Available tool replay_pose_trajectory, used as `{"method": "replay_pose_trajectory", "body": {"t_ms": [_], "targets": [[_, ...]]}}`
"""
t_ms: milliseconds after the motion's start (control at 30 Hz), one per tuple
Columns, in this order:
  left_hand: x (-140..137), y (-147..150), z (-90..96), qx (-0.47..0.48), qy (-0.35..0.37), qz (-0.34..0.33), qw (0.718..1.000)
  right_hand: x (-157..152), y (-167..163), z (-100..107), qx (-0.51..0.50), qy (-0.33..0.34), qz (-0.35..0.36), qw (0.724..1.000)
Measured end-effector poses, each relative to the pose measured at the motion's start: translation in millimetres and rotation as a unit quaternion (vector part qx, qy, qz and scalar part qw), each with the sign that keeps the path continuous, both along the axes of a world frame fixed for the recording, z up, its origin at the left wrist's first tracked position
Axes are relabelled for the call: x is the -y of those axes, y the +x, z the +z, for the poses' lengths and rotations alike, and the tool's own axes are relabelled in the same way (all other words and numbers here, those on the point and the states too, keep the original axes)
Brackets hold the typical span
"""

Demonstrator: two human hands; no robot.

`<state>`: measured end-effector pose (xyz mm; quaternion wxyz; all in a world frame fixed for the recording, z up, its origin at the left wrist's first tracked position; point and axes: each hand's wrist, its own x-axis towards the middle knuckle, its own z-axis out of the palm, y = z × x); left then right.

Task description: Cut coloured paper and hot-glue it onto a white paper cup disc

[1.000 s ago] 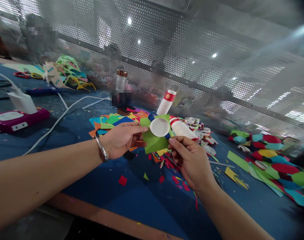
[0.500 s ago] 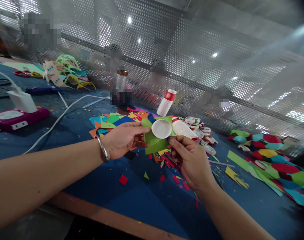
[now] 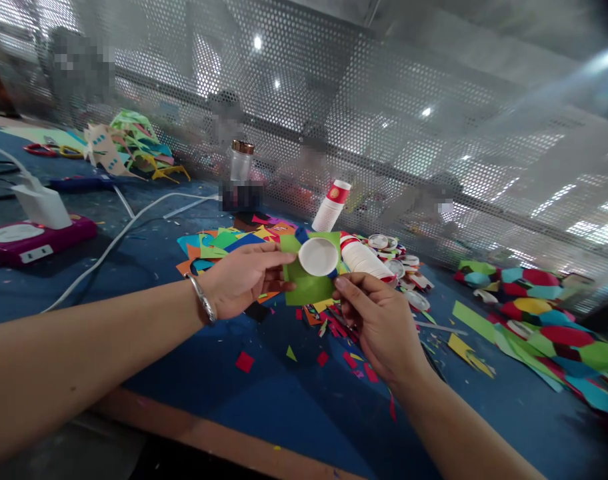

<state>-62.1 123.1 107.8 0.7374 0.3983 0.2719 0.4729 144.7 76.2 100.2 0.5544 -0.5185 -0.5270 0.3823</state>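
Green paper sheet [image 3: 309, 291], one, upright between both hands, raised above the desk [image 3: 184, 407] beyond its front edge; broad face to the wearer, longer from top to bottom.

White round disc [image 3: 318, 257], one, rimmed, against the sheet's upper half, face to the wearer.

Blue piece [image 3: 301, 234], showing at two ends, its middle hidden by the disc; long axis diagonal, upper end pointing up-left past the sheet's top, lower end down-right.

Left hand [image 3: 239, 280], silver bracelet at wrist: lightly holding the sheet's left edge, thumb above, fingers below.

Right hand [image 3: 381, 313]: thumb and forefinger pinched on the lower blue end; whether they also nip the sheet cannot be told.

Coloured paper heap [image 3: 219, 241], behind the hands, mid-desk.

Paper cups, two stacks: one slanting [image 3: 329, 212], towards the back edge; one lying [image 3: 367, 259], just beside the sheet.

Patchwork paper pieces [image 3: 569, 337], near the right edge.

Clear jar [image 3: 241, 163], brown lid, back edge.

Purple power strip [image 3: 59, 233], left edge.
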Motion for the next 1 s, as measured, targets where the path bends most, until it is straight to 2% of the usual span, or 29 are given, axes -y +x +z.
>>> {"method": "replay_pose_trajectory", "body": {"t_ms": [100,200,367,600,733,900,1000], "targets": [[0.3,-0.6,1.1,-0.007,0.004,-0.016,1.0,-0.6,-0.5,-0.6,0.003,-0.001,0.003,1.0],[1.0,-0.9,3.0,0.008,0.001,0.008,1.0,-0.7,-1.4,-1.1,0.005,0.001,0.006,1.0],[2.3,0.3,3.4,0.007,-0.006,-0.011,1.0,1.1,-1.3,-0.9,0.007,-0.003,0.007,1.0],[0.6,-2.4,3.9,0.006,-0.012,0.002,1.0,1.9,-0.8,0.5,0.003,-0.001,0.006,1.0],[-0.6,-1.2,1.4,0.014,-0.005,0.019,1.0,1.4,-1.0,0.1,0.003,-0.002,0.01,1.0],[-1.8,3.0,-3.6,0.003,-0.009,-0.003,1.0,1.3,-0.5,-0.5,0.0,-0.004,0.011,1.0],[-2.4,2.8,-3.4,0.006,-0.014,0.016,1.0,1.3,-0.2,-0.6,-0.001,-0.003,0.013,1.0]]}}
